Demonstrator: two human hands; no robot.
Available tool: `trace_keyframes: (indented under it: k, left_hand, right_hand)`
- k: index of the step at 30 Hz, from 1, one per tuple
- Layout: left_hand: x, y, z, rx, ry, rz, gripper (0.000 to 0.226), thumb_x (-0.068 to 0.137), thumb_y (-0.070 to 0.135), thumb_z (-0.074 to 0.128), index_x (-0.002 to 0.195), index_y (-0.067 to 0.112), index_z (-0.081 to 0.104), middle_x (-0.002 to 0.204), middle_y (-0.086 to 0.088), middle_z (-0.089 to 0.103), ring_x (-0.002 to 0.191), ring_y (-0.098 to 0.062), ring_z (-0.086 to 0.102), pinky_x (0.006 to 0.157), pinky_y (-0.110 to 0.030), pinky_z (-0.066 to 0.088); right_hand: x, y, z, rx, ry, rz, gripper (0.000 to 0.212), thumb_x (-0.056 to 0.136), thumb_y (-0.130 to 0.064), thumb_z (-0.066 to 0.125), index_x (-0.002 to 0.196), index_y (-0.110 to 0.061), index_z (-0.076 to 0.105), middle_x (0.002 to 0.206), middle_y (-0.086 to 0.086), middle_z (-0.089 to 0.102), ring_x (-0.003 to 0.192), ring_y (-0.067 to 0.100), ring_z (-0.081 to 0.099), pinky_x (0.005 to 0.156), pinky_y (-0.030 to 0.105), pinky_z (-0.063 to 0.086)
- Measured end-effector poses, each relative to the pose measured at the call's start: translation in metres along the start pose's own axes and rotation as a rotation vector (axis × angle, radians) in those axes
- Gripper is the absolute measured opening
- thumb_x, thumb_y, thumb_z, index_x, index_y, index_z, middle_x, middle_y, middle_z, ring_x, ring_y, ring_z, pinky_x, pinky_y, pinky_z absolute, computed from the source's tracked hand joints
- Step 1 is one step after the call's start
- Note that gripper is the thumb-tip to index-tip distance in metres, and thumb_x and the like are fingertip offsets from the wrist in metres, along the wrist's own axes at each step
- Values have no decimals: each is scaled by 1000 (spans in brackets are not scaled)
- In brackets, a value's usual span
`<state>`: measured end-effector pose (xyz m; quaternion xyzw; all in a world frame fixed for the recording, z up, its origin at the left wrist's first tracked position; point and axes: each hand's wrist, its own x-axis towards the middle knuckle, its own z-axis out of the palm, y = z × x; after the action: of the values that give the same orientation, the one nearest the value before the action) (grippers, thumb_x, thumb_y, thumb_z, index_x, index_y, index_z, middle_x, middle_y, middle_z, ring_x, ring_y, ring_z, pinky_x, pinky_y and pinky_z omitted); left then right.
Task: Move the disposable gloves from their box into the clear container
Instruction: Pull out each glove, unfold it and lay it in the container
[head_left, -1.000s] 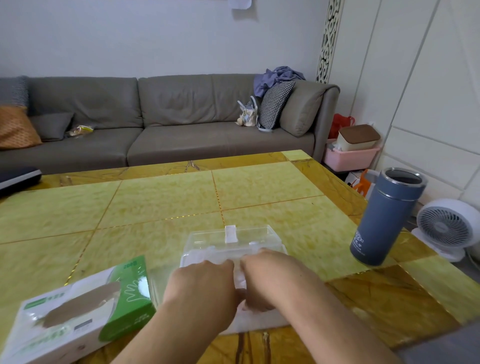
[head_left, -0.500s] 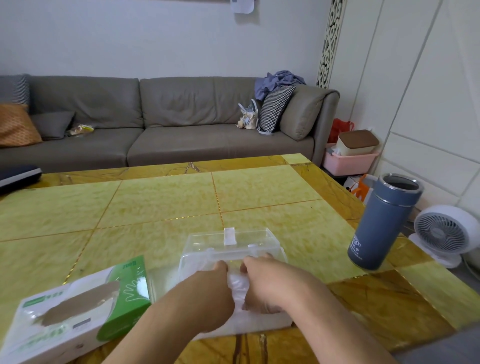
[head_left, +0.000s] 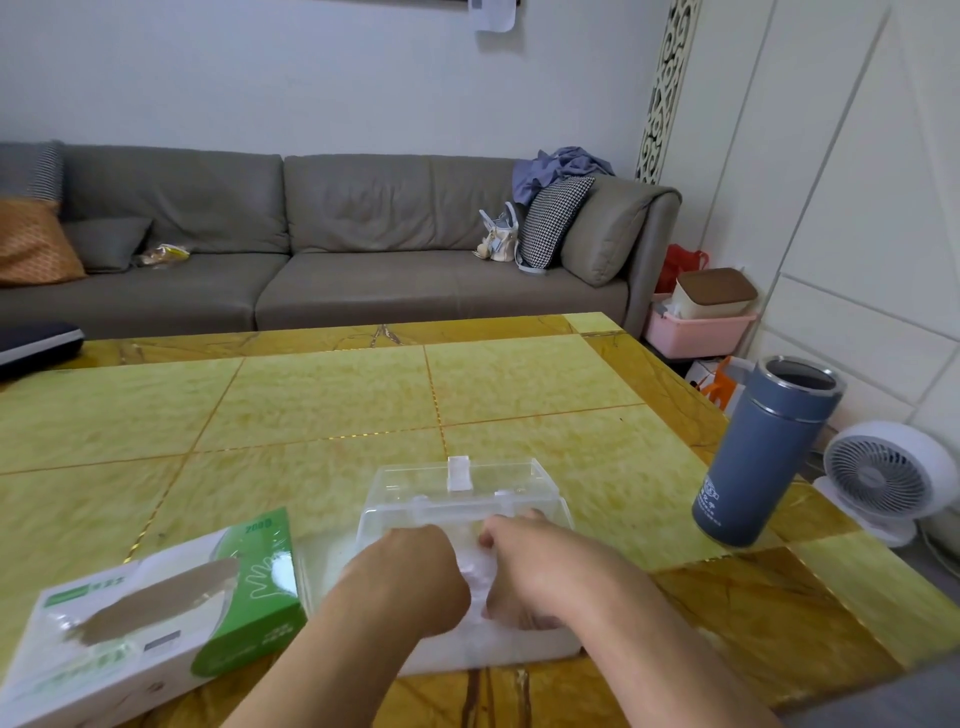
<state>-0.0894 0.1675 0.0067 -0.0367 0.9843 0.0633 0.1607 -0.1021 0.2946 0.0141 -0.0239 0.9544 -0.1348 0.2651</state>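
While both fists sat curled inside the clear container (head_left: 530, 488), the left hand (head_left: 410, 571) and right hand (head_left: 524, 564) pinched a crinkled, filmy wad of gloves (head_left: 474, 571) between them. Its hinged lid stood open. Beside it lay the green-and-white cardboard box (head_left: 156, 618) on the glossy yellow stone table (head_left: 322, 400); a matte blue flask (head_left: 763, 452) stood well apart.

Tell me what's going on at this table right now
A person is working with both hands inside the clear container near the front of the table. The left hand and right hand are curled around a wad of thin, translucent gloves and hold it down in the container, whose lid stands open behind. The green and white glove box lies beside it to the left, untouched. A grey tumbler stands off to the right.
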Motion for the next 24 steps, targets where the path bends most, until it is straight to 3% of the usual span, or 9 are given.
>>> trace_keyframes:
  k: [5, 9, 12, 15, 16, 18, 19, 21, 24]
  left_hand:
    - [5, 2, -3, 25, -56, 30, 7, 98, 10, 48, 94, 16, 48, 92, 1, 53, 87, -18, 55, 71, -26, 43]
    - [-11, 0, -9, 49, -61, 93, 15, 99, 3, 47, 106, 14, 56, 98, -2, 52, 87, -17, 53, 72, -25, 42]
    - [-40, -7, -15, 83, 55, 172, 19, 95, -3, 43, 96, 15, 49, 86, 2, 43, 73, -16, 49, 58, -23, 36]
    - [-69, -10, -15, 166, 300, 283, 42, 81, -6, 33, 115, 15, 48, 99, -2, 40, 102, -24, 55, 73, -29, 38]
    - [-76, -10, -13, 178, 430, 379, 47, 76, -2, 20, 108, 17, 50, 99, -2, 42, 102, -26, 55, 73, -31, 40]
    - [-76, -14, -4, 147, 506, 427, 58, 77, 3, 0, 74, 18, 55, 78, -3, 49, 71, -25, 59, 55, -33, 43]
    - [-74, -18, 9, 129, 550, 440, 55, 76, 1, 2, 58, 17, 52, 63, -2, 48, 54, -23, 55, 43, -31, 39]
    - [-66, -25, 36, 158, 617, 408, 31, 67, 9, 25, 47, 17, 48, 49, -1, 43, 40, -23, 48, 34, -31, 36]
    - [-59, -33, 51, 210, 484, 435, 21, 65, 29, 46, 48, 19, 51, 44, 2, 42, 35, -20, 46, 36, -30, 38]
  right_hand:
    - [3, 4, 3, -3, 28, -20, 60, 93, -12, 69, 148, -24, 48, 153, 1, 33, 100, 25, 68, 91, 42, 61]
    - [2, 4, 7, -13, 73, -22, 50, 92, -12, 67, 141, -18, 58, 146, 4, 44, 108, 27, 70, 92, 42, 61]
    - [-1, 3, 8, -45, 112, -22, 38, 93, -13, 65, 130, -15, 66, 129, 4, 60, 106, 24, 72, 89, 38, 60]
    - [-2, 1, 5, -63, 102, -8, 29, 95, -16, 64, 124, -15, 65, 119, 4, 64, 102, 23, 71, 88, 36, 59]
    - [-3, 1, 5, -50, 97, -6, 31, 95, -17, 63, 126, -15, 63, 120, 4, 63, 102, 23, 70, 90, 38, 59]
    - [-4, 0, 6, -34, 115, -6, 34, 93, -15, 62, 127, -16, 63, 119, 5, 64, 99, 22, 70, 86, 36, 59]
    - [-4, 2, 7, -26, 133, -7, 32, 91, -13, 62, 123, -15, 65, 116, 5, 65, 94, 23, 71, 79, 33, 58]
    - [-7, 3, 10, 1, 166, -9, 35, 87, -12, 65, 122, -13, 66, 115, 7, 68, 97, 26, 74, 73, 36, 57]
    - [-14, 2, 7, 26, 156, 7, 47, 85, -16, 67, 132, -14, 61, 129, 6, 66, 116, 28, 69, 96, 51, 59]
